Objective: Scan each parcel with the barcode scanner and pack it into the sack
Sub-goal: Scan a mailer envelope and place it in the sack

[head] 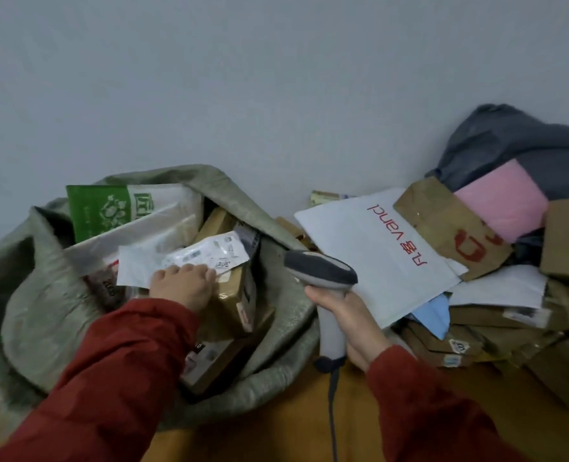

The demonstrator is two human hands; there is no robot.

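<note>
A grey-green woven sack [40, 295] gapes open at the left, holding several parcels. My left hand [183, 285] reaches into it, fingers flat on a white mailer with a shipping label [190, 258] that lies over a brown box [233, 298]. My right hand [349, 318] grips the handle of the grey barcode scanner [323, 271], its head pointing left toward the sack, its cable hanging down. A large white mailer with red print [376, 251] lies just right of the scanner.
A heap of parcels fills the right side: brown cardboard boxes [449, 341], a brown paper envelope [449, 228], a pink bag [499, 201], a dark grey bag [516, 135]. A green-and-white bag [110, 208] stands in the sack. A pale wall rises behind.
</note>
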